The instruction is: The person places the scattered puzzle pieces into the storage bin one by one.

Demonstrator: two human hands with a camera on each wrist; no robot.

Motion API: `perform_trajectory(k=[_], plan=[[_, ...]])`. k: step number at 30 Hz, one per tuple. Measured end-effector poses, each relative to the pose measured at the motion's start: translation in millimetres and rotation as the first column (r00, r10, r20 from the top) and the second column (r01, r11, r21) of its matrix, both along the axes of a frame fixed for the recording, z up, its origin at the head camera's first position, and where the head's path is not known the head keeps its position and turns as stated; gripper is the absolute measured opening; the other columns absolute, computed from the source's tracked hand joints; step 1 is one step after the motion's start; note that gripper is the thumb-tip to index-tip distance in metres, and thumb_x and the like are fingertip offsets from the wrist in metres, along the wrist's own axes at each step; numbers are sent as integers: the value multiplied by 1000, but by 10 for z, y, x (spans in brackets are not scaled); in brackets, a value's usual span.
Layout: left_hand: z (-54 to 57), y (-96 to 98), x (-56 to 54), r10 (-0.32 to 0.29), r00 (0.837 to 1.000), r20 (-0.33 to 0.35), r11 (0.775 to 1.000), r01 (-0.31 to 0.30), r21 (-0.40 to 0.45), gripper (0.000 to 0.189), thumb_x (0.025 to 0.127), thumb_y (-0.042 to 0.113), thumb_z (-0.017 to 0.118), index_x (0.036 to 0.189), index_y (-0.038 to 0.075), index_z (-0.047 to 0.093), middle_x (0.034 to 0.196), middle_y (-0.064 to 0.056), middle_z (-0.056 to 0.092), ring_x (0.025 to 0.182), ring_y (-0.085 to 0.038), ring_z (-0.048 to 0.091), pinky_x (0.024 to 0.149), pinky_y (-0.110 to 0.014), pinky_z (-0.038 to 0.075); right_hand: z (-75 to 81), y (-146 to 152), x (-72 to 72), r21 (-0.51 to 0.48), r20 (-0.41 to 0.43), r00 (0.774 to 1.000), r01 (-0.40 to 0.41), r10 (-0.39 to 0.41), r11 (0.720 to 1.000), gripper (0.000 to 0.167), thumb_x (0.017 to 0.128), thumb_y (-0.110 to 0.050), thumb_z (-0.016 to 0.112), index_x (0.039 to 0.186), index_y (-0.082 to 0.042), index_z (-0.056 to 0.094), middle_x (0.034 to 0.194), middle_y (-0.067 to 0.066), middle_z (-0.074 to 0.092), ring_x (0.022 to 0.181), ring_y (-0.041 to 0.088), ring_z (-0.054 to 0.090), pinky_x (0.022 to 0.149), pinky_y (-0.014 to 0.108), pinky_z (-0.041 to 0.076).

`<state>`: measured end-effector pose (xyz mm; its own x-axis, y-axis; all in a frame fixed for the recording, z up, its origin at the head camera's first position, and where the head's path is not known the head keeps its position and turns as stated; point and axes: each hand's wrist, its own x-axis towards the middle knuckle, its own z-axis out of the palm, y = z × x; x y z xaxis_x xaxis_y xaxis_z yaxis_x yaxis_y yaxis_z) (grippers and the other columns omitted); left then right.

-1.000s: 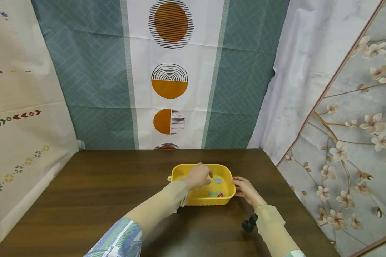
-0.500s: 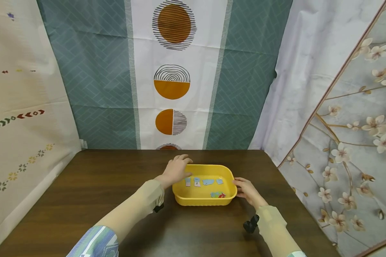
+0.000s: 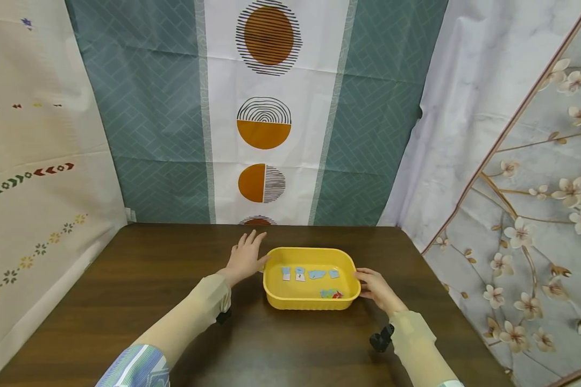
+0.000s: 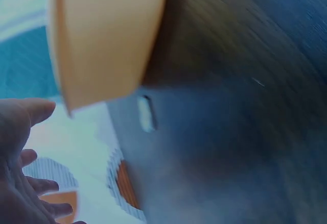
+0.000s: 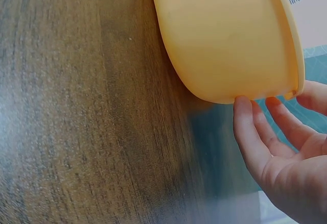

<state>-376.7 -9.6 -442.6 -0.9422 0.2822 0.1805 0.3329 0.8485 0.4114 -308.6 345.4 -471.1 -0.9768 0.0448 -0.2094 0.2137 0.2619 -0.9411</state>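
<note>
A yellow plastic tub stands on the table with small flat pieces on its floor. Along the back lie two blue-and-pale pieces, a longer blue piece and a small blue piece. A green, blue and red cluster lies near the front right. The right hand holds the tub's right end, fingertips against the outer wall and thumb at the rim. Just off the left end, the left hand has its fingers spread and holds nothing; whether its thumb touches the rim I cannot tell.
The dark wooden table reaches back to a patterned curtain. Another curtain hangs along the right side. In the left wrist view, a small whitish object lies on the table by the tub, blurred.
The left hand has come up out of the tub and moved left past its end, fingers spreading; the pieces beneath are now uncovered. The right hand stays at the tub's right end.
</note>
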Motion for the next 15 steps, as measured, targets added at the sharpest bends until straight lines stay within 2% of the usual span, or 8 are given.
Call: perform_trajectory(k=[4,7,15], plan=[[-120,-83,-64,20,998,52,999,-22,29,63,98,34,59,151,12,36,159,-24,24,145,-49,21,107,-71,26,-4,-1,-4,-10,-2,1000,4,-4,1000,51,102,-21,48,141,10,39,138,31,46,93,20,65,85,39,57],[-185,-110,-98,23,998,60,999,-26,39,55,100,33,55,148,10,42,158,-24,26,144,-49,22,107,-71,26,-2,0,-4,-16,-5,1000,3,-3,1000,50,102,-21,49,141,10,40,137,31,47,92,19,65,83,38,57],[-342,-106,-124,23,993,117,1000,-21,-21,57,96,29,62,147,11,44,158,-25,27,144,-50,23,106,-72,28,3,-2,-6,-18,0,1000,11,-11,1000,51,102,-22,50,140,10,41,135,29,49,91,18,64,82,37,57]])
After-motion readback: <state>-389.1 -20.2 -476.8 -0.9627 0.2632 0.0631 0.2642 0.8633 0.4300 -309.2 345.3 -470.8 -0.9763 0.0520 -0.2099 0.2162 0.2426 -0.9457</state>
